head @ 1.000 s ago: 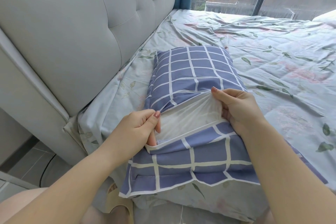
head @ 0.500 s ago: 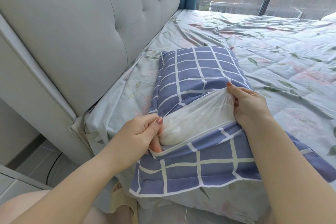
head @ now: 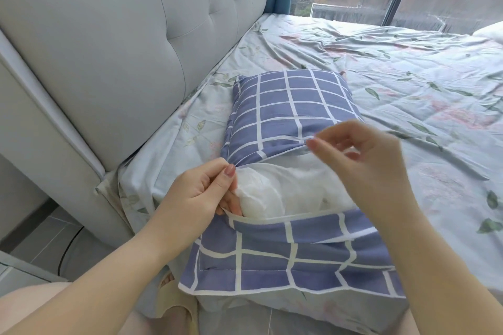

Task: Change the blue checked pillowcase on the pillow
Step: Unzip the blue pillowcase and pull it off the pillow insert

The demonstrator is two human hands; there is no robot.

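One pillowcase [head: 285,106], blue checked, lay on the near corner of the bed [head: 408,76], and it was the only container there. The white pillow [head: 285,185] was inside it almost fully; only a band of it showed through the opening across the middle, between the upper flap and the lower flap.

I judge the step in hand was the taking off of the old case, at its beginning. The left hand [head: 196,198] pinched the pillowcase at the left end of the opening, thumb on top and fingers tucked inside. The right hand [head: 362,155] hovered over the right part of the opening, blurred, fingers loosely curled, gripping nothing as far as I could see.

The next move probably called for the right hand to take the pillow or a flap, then pull the two apart. A headboard [head: 122,35] stood just beside the bed, on the left.
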